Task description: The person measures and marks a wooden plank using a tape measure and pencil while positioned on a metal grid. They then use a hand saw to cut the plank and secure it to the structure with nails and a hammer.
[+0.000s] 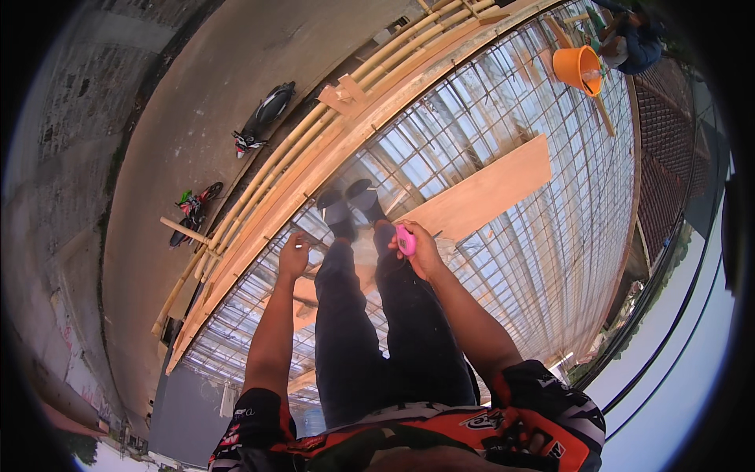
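My right hand [425, 253] is closed around a pink tape measure [405, 240], held out above my right shin. My left hand [293, 258] hangs to the left of my legs with its fingers curled. A small white thing [300, 245] shows at its fingertips, too small to name for sure. Under my feet and all around lies a grid of steel reinforcing bars [519, 267] over shiny corrugated sheeting. A long plywood board [484, 189] lies across the bars, just beyond my right hand.
An orange bucket [574, 69] stands on the grid at the far right, with a crouching person [633, 43] beside it. Wooden formwork [314, 181] and bamboo poles [275, 161] line the left edge. Far below, two motorbikes [267, 110] stand on the road. Cables [668, 315] hang at right.
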A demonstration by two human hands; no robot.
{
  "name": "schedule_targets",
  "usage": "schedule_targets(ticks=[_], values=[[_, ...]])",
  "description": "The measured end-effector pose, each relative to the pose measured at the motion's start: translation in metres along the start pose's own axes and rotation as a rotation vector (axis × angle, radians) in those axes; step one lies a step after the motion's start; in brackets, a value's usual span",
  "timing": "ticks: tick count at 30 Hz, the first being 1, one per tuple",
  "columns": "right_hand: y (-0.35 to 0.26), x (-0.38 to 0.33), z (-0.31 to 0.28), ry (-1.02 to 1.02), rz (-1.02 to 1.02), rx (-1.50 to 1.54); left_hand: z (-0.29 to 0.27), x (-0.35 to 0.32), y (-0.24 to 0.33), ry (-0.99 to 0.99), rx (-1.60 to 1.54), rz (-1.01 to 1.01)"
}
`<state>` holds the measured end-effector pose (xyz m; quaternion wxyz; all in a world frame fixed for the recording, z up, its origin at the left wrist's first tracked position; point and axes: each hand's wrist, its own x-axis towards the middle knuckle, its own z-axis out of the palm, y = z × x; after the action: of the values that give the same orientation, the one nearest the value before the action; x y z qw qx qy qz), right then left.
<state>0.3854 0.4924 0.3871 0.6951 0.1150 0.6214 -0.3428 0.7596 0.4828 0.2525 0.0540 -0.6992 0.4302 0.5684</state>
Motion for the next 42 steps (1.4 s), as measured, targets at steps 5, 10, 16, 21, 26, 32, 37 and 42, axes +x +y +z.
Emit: schedule_targets(ticks=[5,10,16,21,26,32,37,42], values=[[-0.052,-0.007,-0.071,0.174,-0.128,-0.214,0.004,-0.02,0.001,-0.01,-0.062,-0.032],[-0.078,0.003,-0.14,0.304,-0.139,-0.398,0.029,-0.042,0.008,-0.007,0.089,-0.054],[-0.08,0.039,-0.197,0.25,-0.164,-0.89,0.061,-0.029,0.074,-0.041,0.07,-0.116],[-0.143,0.059,-0.222,0.163,-0.127,-0.887,0.104,-0.01,0.151,0.012,0.134,-0.056],[-0.196,0.095,-0.308,0.234,-0.043,-0.749,0.164,0.028,0.265,-0.073,0.204,0.044],[-0.234,0.116,-0.406,0.296,-0.044,-0.743,0.196,0.084,0.402,-0.129,-0.018,0.166],[-0.272,0.117,-0.413,0.28,0.118,-0.304,0.203,0.098,0.424,-0.124,0.055,0.171],[-0.315,0.129,-0.378,0.21,0.165,-0.363,0.217,0.053,0.434,-0.269,0.258,0.174]])
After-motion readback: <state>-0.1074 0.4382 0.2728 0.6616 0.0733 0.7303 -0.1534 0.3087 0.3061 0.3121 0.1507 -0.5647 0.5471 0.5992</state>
